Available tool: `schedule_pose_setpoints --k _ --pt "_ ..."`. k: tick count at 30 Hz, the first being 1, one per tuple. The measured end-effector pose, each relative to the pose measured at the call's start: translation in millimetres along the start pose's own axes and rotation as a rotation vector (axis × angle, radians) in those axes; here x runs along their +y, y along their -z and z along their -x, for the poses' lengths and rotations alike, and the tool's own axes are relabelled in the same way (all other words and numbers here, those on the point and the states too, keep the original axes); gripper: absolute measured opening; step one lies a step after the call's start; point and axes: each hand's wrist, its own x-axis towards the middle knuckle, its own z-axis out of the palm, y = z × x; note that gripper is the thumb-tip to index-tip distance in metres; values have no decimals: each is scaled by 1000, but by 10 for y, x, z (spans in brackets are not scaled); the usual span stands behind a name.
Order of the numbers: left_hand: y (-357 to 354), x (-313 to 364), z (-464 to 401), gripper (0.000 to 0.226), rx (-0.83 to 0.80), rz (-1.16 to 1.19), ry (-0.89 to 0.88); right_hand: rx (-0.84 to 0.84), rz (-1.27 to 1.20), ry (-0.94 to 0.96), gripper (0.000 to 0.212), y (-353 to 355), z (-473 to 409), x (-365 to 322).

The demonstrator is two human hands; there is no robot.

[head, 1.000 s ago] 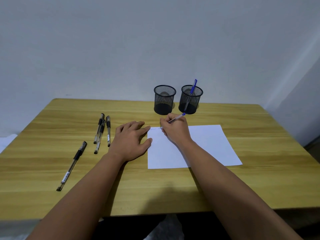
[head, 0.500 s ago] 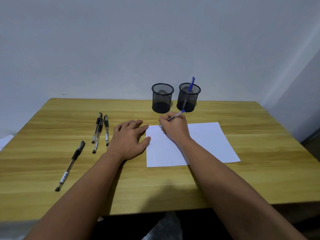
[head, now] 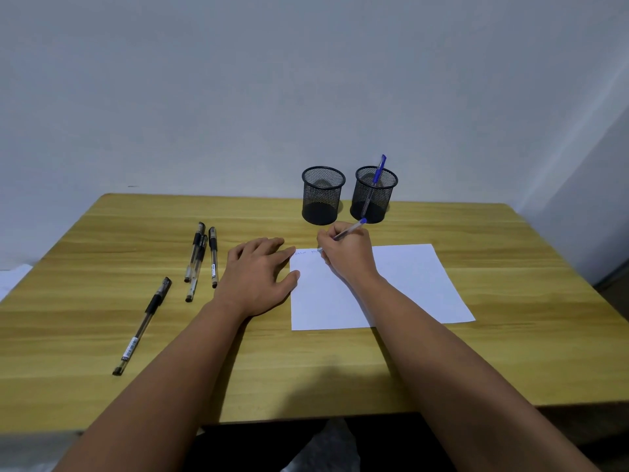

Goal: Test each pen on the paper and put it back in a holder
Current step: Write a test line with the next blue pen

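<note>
A white sheet of paper [head: 408,287] lies on the wooden table [head: 102,240]. My right hand [head: 350,255] grips a blue-capped pen [head: 350,229] with its tip on the paper's top left part, beside faint blue marks. My left hand [head: 260,275] rests flat on the table, fingertips touching the paper's left edge. Two black mesh holders stand at the back: the left holder [head: 322,195] has no pens, the right holder [head: 374,194] has one blue pen [head: 378,170].
Three black pens [head: 200,257] lie close together left of my left hand. A fourth black pen [head: 144,323] lies apart, nearer the table's front left. A wall stands right behind the holders.
My right hand has shifted the pen tip slightly rightward along the paper's top, leaving more blue marks. The left hand stays in place.
</note>
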Motion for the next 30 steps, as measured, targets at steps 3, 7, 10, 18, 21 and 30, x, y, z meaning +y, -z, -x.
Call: schedule_pose_setpoints --k 3,7,10,18,21,30 --pt "-2 2 0 65 -1 2 -2 0 9 -3 32 -14 -14 13" --pt "1 1 -1 66 2 4 2 10 15 -3 34 -17 -7 -5" --pt "0 4 -1 67 0 -3 -2 49 41 18 34 2 0 -21" --pt "5 -1 -1 67 -7 0 3 50 89 19 33 -16 -2 -23" --pt "7 1 2 67 -6 -3 2 48 106 20 33 -9 2 -35" --pt "11 4 -3 65 -9 -1 -2 49 118 23 34 18 28 -60"
